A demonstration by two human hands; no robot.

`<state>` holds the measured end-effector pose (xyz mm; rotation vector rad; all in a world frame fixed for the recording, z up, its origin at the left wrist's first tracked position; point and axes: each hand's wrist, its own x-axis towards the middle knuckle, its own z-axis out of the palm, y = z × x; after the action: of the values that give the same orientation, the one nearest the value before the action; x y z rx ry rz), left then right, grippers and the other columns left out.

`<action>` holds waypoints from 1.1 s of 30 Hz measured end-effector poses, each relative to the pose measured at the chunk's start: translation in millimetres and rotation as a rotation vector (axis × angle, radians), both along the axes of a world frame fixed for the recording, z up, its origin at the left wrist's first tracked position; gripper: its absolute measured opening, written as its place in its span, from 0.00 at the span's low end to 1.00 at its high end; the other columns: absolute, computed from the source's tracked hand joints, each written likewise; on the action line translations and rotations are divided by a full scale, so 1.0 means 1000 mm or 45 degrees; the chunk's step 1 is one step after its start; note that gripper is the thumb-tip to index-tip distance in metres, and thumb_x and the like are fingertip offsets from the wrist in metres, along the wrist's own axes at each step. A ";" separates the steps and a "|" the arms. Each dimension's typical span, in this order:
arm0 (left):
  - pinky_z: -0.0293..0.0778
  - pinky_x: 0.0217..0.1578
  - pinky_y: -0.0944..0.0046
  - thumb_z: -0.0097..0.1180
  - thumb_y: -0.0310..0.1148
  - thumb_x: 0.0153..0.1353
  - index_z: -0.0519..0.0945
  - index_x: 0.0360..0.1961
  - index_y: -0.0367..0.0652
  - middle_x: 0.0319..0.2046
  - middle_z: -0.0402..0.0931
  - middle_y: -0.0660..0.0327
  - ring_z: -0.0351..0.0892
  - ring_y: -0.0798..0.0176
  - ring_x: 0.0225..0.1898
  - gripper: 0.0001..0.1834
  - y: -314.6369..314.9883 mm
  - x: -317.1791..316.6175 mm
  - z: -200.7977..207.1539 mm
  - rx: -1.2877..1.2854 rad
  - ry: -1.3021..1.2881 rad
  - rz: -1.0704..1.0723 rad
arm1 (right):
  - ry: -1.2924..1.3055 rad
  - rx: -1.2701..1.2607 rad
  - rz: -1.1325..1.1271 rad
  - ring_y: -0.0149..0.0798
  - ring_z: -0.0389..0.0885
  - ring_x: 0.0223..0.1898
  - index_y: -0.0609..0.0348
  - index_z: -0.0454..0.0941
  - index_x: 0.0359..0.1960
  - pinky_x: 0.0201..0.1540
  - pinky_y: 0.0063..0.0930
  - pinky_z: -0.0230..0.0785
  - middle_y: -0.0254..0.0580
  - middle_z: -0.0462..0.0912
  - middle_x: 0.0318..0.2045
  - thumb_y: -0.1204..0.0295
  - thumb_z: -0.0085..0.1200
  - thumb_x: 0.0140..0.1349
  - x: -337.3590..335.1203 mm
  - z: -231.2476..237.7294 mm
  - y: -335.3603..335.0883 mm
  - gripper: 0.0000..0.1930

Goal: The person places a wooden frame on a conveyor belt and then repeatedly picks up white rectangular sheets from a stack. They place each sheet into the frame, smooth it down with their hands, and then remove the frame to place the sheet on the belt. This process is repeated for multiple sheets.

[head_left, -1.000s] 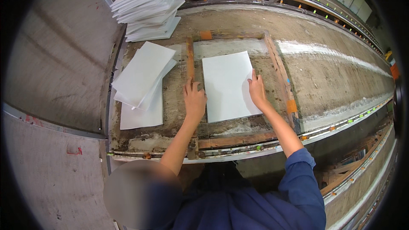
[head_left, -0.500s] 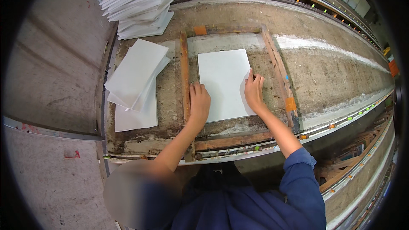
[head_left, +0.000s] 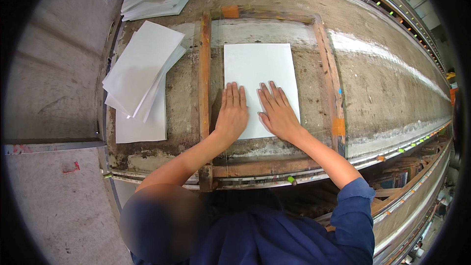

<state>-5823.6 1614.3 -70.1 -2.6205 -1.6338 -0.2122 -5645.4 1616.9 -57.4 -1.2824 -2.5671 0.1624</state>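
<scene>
A white rectangular sheet [head_left: 259, 61] lies flat on the stained tabletop, inside a worn wooden frame [head_left: 205, 68]. Across the sheet's lower left edge rests my left hand [head_left: 232, 114], palm down with its fingers stretched forward. My right hand [head_left: 278, 112] lies flat on the sheet's right half, thumb spread away from the fingers. Neither hand grips anything. The sheet's lower part is partly covered by both hands.
Left of the frame, several white sheets [head_left: 144, 61] lie fanned and overlapping. A tall, uneven stack of white sheets [head_left: 157, 0] stands at the far left. Coloured pegs [head_left: 292, 180] line the rail [head_left: 245, 183] along the table's near edge.
Both hands have moved from the sheet's side edges onto its surface, and their fingers have straightened. The sheet now lies squarer in the frame. The whole view has shifted slightly.
</scene>
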 end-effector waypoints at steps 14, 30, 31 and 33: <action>0.32 0.63 0.47 0.40 0.48 0.59 0.50 0.61 0.28 0.63 0.45 0.42 0.36 0.45 0.66 0.38 0.156 0.023 -0.022 0.064 -0.167 0.277 | 0.048 0.158 -0.006 0.42 0.52 0.64 0.66 0.56 0.59 0.64 0.37 0.44 0.48 0.58 0.61 0.67 0.34 0.62 -0.004 -0.026 0.161 0.25; 0.31 0.61 0.41 0.41 0.57 0.57 0.52 0.60 0.26 0.63 0.43 0.39 0.35 0.43 0.66 0.44 0.056 0.013 -0.017 0.056 -0.270 0.148 | 0.042 0.199 -0.479 0.51 0.51 0.64 0.73 0.57 0.57 0.63 0.42 0.45 0.61 0.57 0.59 0.64 0.39 0.61 0.018 -0.031 0.054 0.27; 0.30 0.61 0.38 0.41 0.58 0.56 0.52 0.60 0.27 0.63 0.42 0.39 0.34 0.43 0.66 0.45 0.034 0.014 -0.013 0.014 -0.270 0.082 | 0.011 0.193 -0.446 0.51 0.50 0.64 0.72 0.56 0.57 0.64 0.41 0.44 0.62 0.57 0.59 0.64 0.39 0.61 0.019 -0.026 0.032 0.27; 0.29 0.59 0.34 0.43 0.61 0.53 0.52 0.61 0.29 0.63 0.41 0.40 0.33 0.41 0.66 0.47 0.003 0.017 -0.001 -0.078 -0.251 -0.050 | -0.005 0.152 -0.364 0.53 0.50 0.64 0.72 0.56 0.58 0.64 0.42 0.42 0.63 0.56 0.59 0.63 0.40 0.60 0.017 -0.018 0.004 0.28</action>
<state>-5806.3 1617.1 -70.7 -2.7574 -1.6704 -0.4427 -5628.5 1620.5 -74.9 -1.5828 -2.3237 -0.0488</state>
